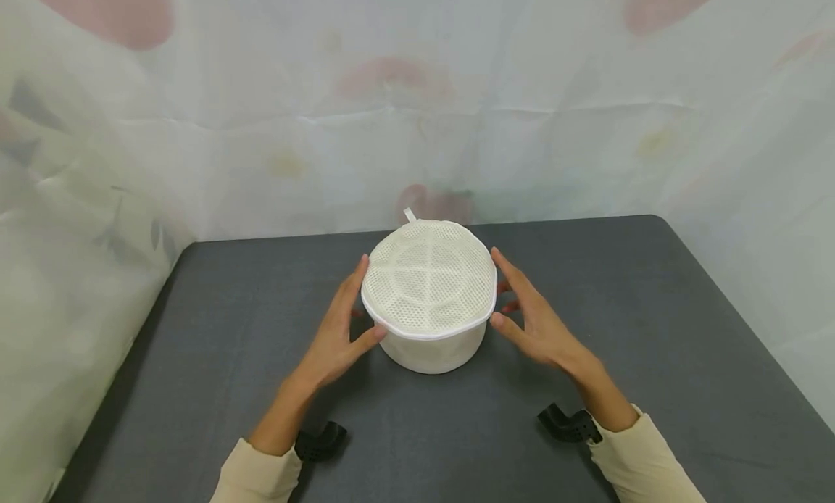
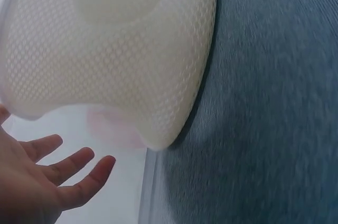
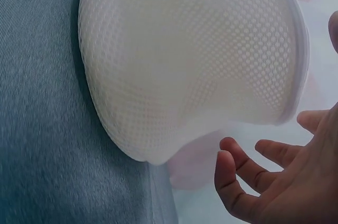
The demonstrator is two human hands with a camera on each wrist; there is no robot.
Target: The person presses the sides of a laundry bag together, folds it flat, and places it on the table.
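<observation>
A pale floral curtain (image 1: 417, 104) forms the backdrop on the far and left sides, hanging behind a dark grey table (image 1: 652, 329) that fills the lower part of the head view. Near the middle of the table, towards its far edge, stands a round white mesh pouch (image 1: 427, 293), drum-shaped, resting on its base with its netted top facing up and a white trimmed rim running round the upper edge (the wrist views show its honeycomb mesh wall close up, meeting the grey cloth). The left hand (image 1: 339, 329) lies at the pouch's left side, fingers straight and spread, with the thumb touching the rim at the front left; whether the other fingertips touch the wall cannot be told. The right hand (image 1: 535, 318) flanks the right side, fingers likewise extended and apart, its thumb just beside the rim; the right wrist view shows a gap between these fingers (image 3: 248, 168) and the mesh. Neither hand grasps anything. Cream sleeves (image 1: 646, 459) cover both forearms. A small white loop tab (image 1: 409, 214) projects from the pouch's far edge.
</observation>
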